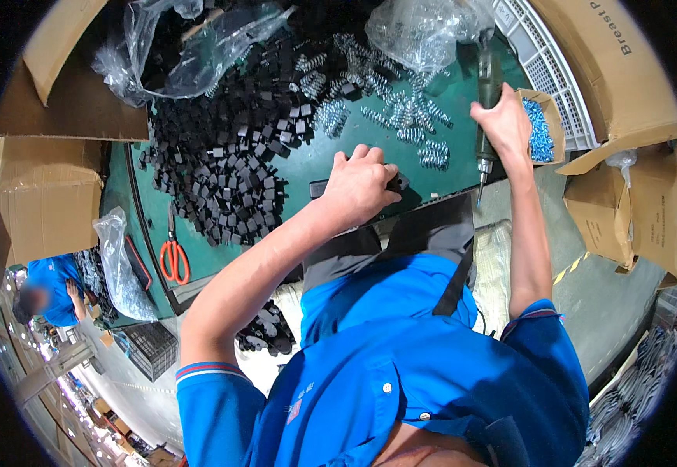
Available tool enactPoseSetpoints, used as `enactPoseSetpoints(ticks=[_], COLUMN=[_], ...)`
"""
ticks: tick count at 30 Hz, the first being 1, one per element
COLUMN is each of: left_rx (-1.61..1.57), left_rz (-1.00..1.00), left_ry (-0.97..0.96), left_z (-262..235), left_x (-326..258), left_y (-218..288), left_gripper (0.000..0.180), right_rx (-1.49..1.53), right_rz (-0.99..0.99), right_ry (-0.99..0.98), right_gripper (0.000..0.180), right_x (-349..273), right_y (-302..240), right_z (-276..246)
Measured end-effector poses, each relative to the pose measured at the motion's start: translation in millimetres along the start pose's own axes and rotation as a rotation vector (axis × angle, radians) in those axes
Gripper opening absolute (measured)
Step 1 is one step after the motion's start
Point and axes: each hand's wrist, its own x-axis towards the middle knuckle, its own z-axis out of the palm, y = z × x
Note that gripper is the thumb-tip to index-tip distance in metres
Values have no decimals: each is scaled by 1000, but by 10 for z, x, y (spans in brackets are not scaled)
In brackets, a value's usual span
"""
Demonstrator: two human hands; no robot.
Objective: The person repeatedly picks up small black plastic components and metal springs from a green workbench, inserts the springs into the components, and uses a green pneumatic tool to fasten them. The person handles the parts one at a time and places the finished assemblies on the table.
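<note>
My left hand (360, 184) is closed over a black plastic part (318, 189) at the table's front edge. Most of that part is hidden under the palm, so its full shape cannot be made out. My right hand (503, 124) wraps round the dark green body of an electric screwdriver (489, 74), which stands upright with its bit pointing down. Metal coil springs (408, 113) lie in a loose heap beyond my left hand. Left of them spreads a big pile of small black blocks (233, 167). A small carton of blue screws (539, 131) sits just right of my right hand.
Clear plastic bags (424, 31) lie at the table's back. Orange-handled scissors (173, 257) rest at the left. A grey plastic crate (556, 70) and cardboard boxes (626, 194) flank the right side; another box (47, 194) stands left. A person in blue (52, 288) is farther left.
</note>
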Motion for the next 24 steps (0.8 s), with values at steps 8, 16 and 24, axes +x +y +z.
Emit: enactPoseSetpoints(ticks=[8,16,24], left_rx=[129,27,154], left_rz=[-15,-8,-91], left_ry=[68,195,-14], left_z=[99,52,-16], left_x=[-88,-34,66], left_y=[193,-9,153], left_gripper=[32,45,36], right_rx=[1300,1727,1726], right_rz=[-98,-380,-502], right_ry=[36,-9,14], right_gripper=[28,34,46], right_x=[-496,-662,-698], right_y=[-377,-484,-463], right_z=[-487,-622,-569])
